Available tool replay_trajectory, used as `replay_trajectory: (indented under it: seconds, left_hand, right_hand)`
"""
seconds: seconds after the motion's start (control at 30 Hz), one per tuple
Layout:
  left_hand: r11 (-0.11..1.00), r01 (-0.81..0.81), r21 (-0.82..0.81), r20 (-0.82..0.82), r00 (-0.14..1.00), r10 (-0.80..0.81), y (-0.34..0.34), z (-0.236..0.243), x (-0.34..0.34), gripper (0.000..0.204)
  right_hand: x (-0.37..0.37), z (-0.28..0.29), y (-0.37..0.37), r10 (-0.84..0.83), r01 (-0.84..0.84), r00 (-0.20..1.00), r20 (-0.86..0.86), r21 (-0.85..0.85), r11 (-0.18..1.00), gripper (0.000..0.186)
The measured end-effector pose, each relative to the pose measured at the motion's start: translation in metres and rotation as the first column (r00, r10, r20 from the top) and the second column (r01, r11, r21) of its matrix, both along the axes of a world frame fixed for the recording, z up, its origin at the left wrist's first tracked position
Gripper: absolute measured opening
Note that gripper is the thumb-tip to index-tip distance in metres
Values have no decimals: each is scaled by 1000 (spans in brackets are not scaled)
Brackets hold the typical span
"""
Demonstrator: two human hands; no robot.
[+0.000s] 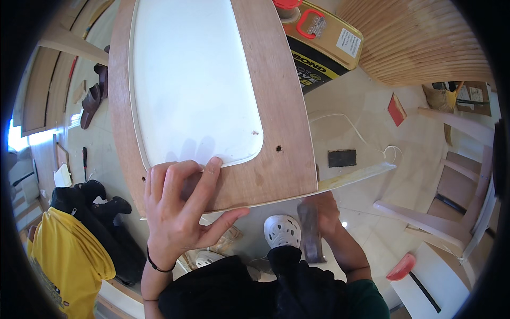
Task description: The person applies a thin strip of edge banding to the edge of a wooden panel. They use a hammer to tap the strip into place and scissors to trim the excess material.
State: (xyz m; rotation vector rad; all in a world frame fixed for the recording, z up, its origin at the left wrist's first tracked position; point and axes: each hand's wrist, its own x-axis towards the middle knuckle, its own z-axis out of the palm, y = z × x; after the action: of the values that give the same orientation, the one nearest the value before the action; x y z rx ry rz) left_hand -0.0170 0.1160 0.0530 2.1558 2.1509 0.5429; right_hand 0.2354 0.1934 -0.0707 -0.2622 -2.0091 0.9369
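My left hand (pixel 183 204) lies flat, fingers spread, on the near edge of a brown plywood panel (pixel 276 111) that has a large white rounded inset (pixel 191 80). The fingertips touch the inset's rim. My right hand (pixel 324 210) is below the panel's near right corner, closed around a dark worn block-like tool (pixel 311 234) that points down toward the floor. A thin pale strip (pixel 356 175) sticks out to the right from under the panel's corner. Two small holes show in the panel near the inset's corner.
A yellow and black canister (pixel 324 42) with a red handle stands beyond the panel. A person in a yellow shirt (pixel 64 260) crouches at lower left. On the floor lie a dark rectangular block (pixel 341 158), a white cord, sandals (pixel 93 98), pale wooden frames (pixel 446 212) and a ribbed wooden panel (pixel 425 37).
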Motion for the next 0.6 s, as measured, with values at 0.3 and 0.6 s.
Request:
replay_trajectory:
  seconds: [0.3, 0.6]
  left_hand:
    - [1000, 6, 22, -9, 1000, -6, 0, -2, 1, 66]
    - [974, 163, -160, 87, 985, -150, 34, 30, 11, 67]
  right_hand:
    - [2, -2, 4, -53, 45, 996, 74, 109, 993, 33]
    - [8, 1, -62, 48, -66, 997, -60, -355, 932, 25]
